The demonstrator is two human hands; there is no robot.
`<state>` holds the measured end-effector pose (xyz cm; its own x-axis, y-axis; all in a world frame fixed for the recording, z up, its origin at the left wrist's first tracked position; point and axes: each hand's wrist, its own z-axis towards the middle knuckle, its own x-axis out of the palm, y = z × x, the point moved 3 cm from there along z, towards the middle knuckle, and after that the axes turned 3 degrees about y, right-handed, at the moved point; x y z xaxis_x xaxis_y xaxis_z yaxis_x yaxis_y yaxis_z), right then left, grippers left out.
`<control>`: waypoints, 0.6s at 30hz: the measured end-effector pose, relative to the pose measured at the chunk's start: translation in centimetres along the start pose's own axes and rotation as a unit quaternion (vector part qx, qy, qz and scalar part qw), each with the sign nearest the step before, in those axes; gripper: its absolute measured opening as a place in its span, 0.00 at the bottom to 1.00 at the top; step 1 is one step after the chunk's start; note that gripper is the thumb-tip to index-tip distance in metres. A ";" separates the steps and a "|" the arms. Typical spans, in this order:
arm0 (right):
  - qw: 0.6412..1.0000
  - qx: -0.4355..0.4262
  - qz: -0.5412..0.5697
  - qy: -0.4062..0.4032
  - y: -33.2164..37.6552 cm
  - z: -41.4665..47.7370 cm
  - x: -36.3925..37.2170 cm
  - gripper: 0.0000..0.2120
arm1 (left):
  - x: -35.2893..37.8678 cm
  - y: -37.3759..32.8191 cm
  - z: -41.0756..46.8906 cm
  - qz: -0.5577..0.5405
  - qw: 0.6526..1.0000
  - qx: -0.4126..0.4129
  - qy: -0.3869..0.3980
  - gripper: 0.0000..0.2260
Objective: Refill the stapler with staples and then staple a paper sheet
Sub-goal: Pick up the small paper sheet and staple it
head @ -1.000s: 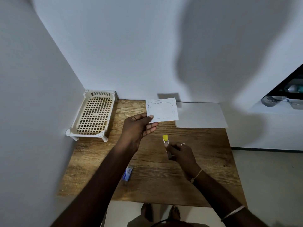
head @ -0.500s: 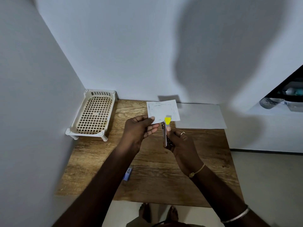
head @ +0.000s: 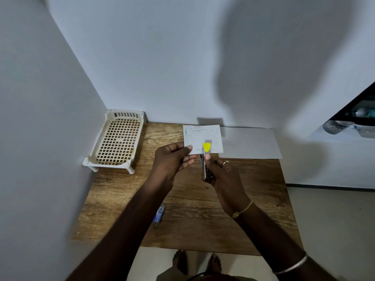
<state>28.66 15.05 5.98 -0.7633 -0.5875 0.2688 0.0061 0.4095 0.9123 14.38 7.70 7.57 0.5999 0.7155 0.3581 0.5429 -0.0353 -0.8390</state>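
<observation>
Shows the stapling stage, by judgement: with the stapler (head: 203, 167) brought up to the paper, refill presumably done, though no staples visible inside it. Cannot tell whether the press on the sheet is under way or only about to come. To the right of the tray (head: 116, 138) and raised above the table (head: 203, 209): 1 small paper sheet (head: 202, 138), facing the camera, pinched at its lower left corner between thumb and fingers of the left hand (head: 172, 159). Just right of that, the right hand (head: 223, 175) wrapped around the slim metal stapler, thumb close behind its yellow nose, nose overlapping the sheet's lower edge. Along the sheet's borders, fine dark marks, too small to read as staples or pen strokes. Further right of the tray, flat on the table, 1 large white sheet (head: 249, 142); nearer than the tray, 1 small blue box (head: 159, 214).
</observation>
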 end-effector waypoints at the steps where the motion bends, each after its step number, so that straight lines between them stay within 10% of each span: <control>1: 1.000 0.003 0.010 -0.001 0.0 0.1 0.0 0.14 | 0.1 0.1 0.0 -0.001 1.000 -0.001 0.002 0.07; 18: 0.998 -0.043 0.002 -0.039 0.1 0.1 -0.2 0.16 | 0.9 1.0 -0.7 -0.058 0.997 -0.029 0.038 0.09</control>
<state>28.73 15.26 5.95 -0.8111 -0.5284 0.2507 0.0624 0.3480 0.9354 15.86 7.83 7.31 0.5726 0.6630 0.4823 0.6425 0.0026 -0.7663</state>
